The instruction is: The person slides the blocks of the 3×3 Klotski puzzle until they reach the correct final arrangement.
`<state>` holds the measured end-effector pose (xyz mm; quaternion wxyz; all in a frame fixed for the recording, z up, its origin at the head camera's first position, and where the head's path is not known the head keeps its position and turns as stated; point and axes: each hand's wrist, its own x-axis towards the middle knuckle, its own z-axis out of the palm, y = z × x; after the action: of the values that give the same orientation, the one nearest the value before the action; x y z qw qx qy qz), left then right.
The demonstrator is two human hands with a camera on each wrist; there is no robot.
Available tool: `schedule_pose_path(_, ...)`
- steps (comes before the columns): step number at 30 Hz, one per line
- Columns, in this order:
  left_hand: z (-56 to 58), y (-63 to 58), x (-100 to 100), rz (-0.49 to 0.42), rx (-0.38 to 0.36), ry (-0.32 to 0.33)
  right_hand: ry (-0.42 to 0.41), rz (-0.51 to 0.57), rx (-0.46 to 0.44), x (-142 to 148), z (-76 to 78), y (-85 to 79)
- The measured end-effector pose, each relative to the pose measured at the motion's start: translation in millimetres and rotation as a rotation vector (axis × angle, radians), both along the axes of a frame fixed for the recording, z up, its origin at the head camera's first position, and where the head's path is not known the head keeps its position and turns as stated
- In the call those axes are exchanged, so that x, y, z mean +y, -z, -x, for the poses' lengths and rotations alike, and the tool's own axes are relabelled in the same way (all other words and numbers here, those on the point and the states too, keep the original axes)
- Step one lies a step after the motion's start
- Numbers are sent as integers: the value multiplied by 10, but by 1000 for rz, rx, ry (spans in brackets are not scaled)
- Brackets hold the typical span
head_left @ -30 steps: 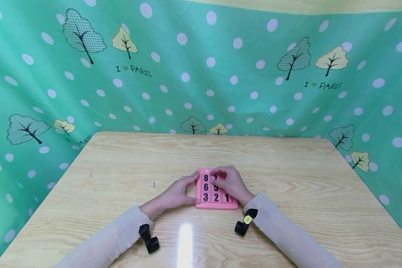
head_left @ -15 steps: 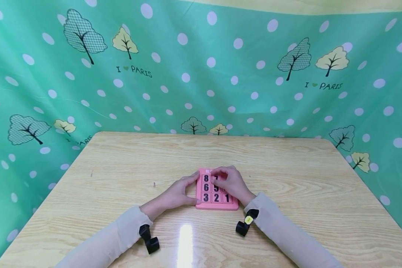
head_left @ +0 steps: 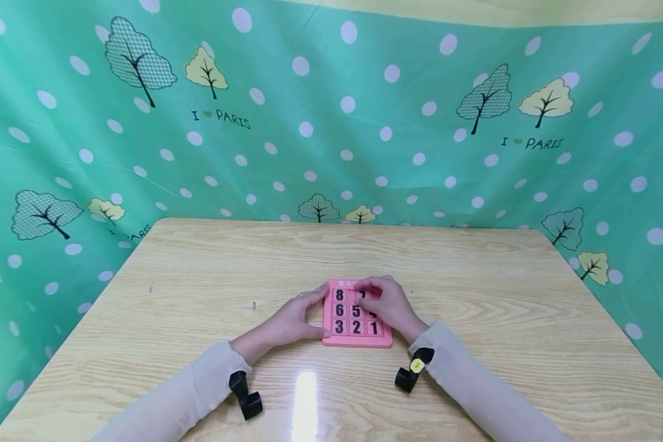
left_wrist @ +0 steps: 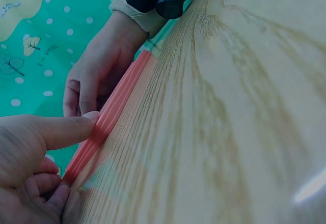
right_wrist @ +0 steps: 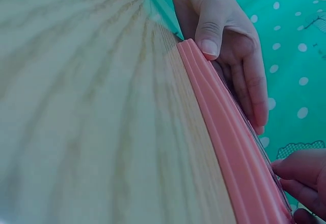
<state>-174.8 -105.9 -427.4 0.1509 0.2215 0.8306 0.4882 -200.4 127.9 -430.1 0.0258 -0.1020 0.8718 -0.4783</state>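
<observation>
A pink sliding number puzzle (head_left: 359,342) lies flat on the table, its tiles marked with black digits. My left hand (head_left: 293,316) holds its left side, thumb at the near corner and forefinger at the far one. In the left wrist view that thumb presses the pink edge (left_wrist: 109,113). Over the puzzle's upper right, my right hand (head_left: 391,305) has thumb and forefinger curled at the 7 tile (head_left: 363,295). A gap separates this tile from the 8 tile (head_left: 339,295). The right hand covers the top-right corner and part of the 4 tile.
The wood-grain table (head_left: 199,258) extends around the puzzle. Behind and beside it hangs a green dotted curtain (head_left: 364,123) with printed trees. Each wrist wears a black camera mount, one at the left cuff (head_left: 245,394) and one at the right cuff (head_left: 414,369).
My right hand has shifted slightly to the right, and the 7 tile has slid right with it, opening a gap beside the 8. The left hand stays put.
</observation>
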Motion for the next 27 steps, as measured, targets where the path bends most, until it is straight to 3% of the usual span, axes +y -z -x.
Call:
schedule_pose_path(7, 19, 52, 4, -15, -7, -14, 13, -13, 13, 66, -8, 11)
schedule_pose_path(27, 18, 54, -1, 16, 16, -9, 25, -3, 5, 152, -15, 9)
